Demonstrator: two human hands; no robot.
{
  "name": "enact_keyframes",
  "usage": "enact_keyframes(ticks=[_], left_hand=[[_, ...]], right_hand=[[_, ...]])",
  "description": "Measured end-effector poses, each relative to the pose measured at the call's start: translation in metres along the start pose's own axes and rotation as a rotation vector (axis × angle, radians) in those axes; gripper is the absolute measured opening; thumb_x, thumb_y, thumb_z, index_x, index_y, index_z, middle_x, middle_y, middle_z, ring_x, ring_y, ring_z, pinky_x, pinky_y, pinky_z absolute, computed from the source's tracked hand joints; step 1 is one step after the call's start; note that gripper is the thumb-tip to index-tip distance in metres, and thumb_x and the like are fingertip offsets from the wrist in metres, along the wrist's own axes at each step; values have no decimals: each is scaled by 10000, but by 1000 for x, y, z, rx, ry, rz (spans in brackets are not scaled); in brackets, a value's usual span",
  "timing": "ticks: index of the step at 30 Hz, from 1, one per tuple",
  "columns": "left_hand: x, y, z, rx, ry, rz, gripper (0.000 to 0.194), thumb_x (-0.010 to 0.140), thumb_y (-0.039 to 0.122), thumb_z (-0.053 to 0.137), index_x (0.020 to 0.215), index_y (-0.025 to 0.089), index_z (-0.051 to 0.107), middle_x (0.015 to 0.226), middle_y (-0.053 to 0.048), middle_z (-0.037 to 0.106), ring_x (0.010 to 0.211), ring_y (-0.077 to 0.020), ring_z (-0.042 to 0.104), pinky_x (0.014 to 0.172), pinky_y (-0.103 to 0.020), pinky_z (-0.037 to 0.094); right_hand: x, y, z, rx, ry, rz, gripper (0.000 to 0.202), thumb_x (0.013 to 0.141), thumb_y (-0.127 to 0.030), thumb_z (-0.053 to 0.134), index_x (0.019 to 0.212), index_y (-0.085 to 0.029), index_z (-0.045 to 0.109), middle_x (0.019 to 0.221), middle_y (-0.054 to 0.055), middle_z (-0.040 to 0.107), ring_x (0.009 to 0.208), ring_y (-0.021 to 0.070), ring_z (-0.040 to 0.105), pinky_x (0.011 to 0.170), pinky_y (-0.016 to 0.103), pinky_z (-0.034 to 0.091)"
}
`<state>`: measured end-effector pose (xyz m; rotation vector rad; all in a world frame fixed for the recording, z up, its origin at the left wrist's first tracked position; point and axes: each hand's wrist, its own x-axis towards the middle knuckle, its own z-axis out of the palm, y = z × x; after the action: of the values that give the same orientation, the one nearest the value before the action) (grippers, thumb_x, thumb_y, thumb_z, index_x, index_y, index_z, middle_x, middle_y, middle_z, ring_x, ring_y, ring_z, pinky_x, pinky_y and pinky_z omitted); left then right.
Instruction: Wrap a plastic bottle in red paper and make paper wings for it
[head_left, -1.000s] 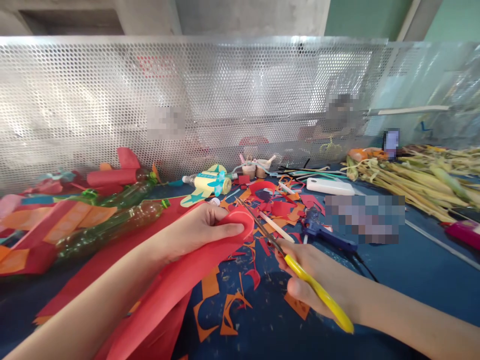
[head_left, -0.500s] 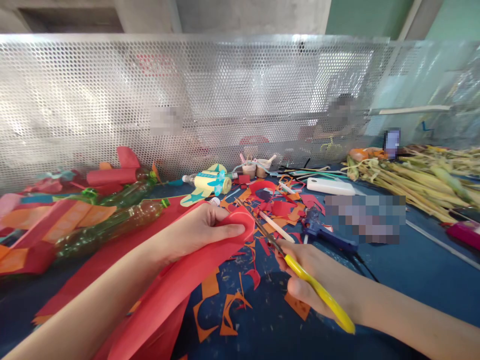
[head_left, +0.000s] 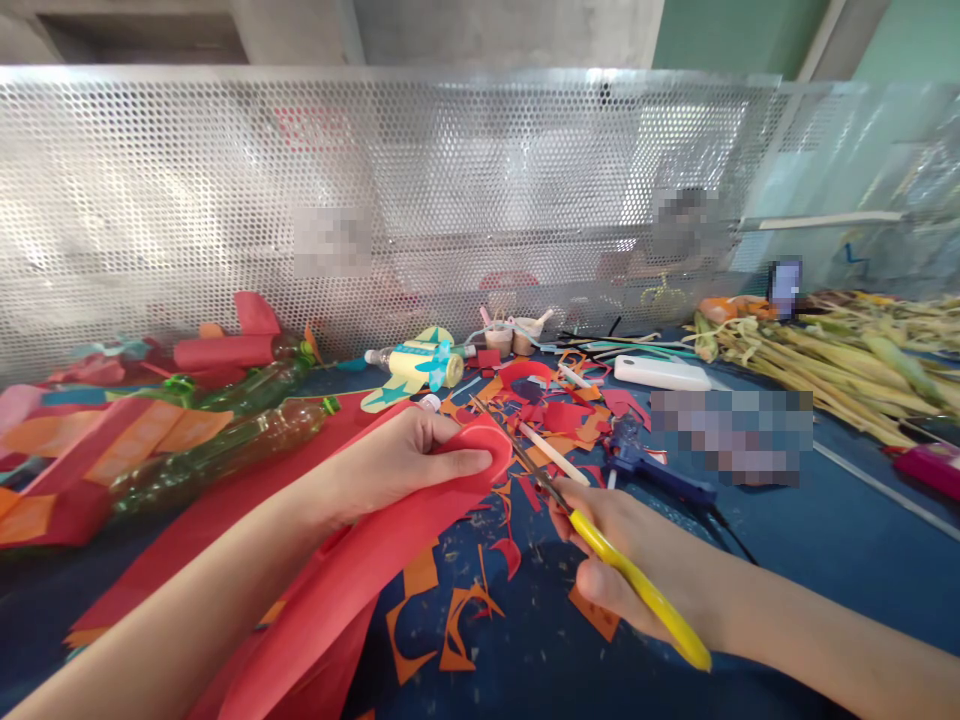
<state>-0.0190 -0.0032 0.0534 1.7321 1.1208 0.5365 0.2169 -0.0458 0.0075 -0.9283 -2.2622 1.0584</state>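
My left hand (head_left: 420, 455) pinches the folded, rounded end of a long red sheet (head_left: 390, 550), thumb on top. The rest of the sheet runs down to the lower left. My right hand (head_left: 615, 540) is closed on yellow-handled scissors (head_left: 637, 590). Their blades point up and left, just right of the folded red end; a gap between the blades cannot be made out. Red and orange paper scraps (head_left: 562, 418) lie behind the blades, with orange cut-outs (head_left: 459, 630) below them on the dark blue table (head_left: 517, 640).
Green plastic bottles (head_left: 240, 440) and colored paper pieces lie left. A yellow decorated bottle (head_left: 424, 365), two cups (head_left: 525, 338) and a white case (head_left: 661, 373) stand or lie behind. A blue glue gun (head_left: 664, 475) and dried stalks (head_left: 817, 375) are right. A perforated screen (head_left: 450, 200) rises beyond.
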Motion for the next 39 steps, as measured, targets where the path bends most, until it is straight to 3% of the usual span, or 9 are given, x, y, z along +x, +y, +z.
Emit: enact_keyframes(ticks=[6, 12, 17, 34, 39], left_hand=[[-1, 1, 3, 53, 14, -48, 333, 740, 470, 653, 615, 163, 689, 550, 17, 606, 476, -87, 465, 416, -191, 334], [-2, 1, 2, 38, 9, -48, 338, 729, 476, 662, 604, 163, 682, 546, 23, 593, 479, -82, 455, 427, -188, 339], [-1, 0, 0, 45, -13, -55, 354, 738, 492, 650, 642, 155, 699, 562, 12, 610, 491, -87, 470, 444, -193, 354], [-2, 2, 2, 67, -11, -18, 314, 757, 443, 649, 596, 175, 676, 513, 32, 577, 452, -86, 432, 408, -201, 301], [-2, 2, 2, 106, -15, -21, 320, 750, 469, 640, 623, 179, 686, 527, 26, 595, 468, -100, 461, 439, -216, 321]], right_hand=[[0, 1, 3, -58, 43, -11, 684, 771, -821, 224, 877, -186, 454, 782, 57, 539, 625, 154, 459, 545, 266, 375], [2, 0, 3, -26, 62, -43, 659, 764, -823, 263, 809, -189, 437, 731, 23, 494, 571, 119, 399, 519, 248, 356], [2, -4, 0, -21, 18, -76, 641, 785, -802, 264, 830, -190, 448, 769, 35, 515, 612, 134, 433, 555, 256, 393], [1, 1, -1, -26, -8, 7, 589, 800, -773, 319, 801, -197, 441, 703, 6, 508, 566, 116, 422, 496, 241, 349], [0, 2, -3, -52, 7, 7, 597, 789, -780, 342, 778, -192, 442, 660, -3, 473, 535, 108, 356, 483, 256, 306]])
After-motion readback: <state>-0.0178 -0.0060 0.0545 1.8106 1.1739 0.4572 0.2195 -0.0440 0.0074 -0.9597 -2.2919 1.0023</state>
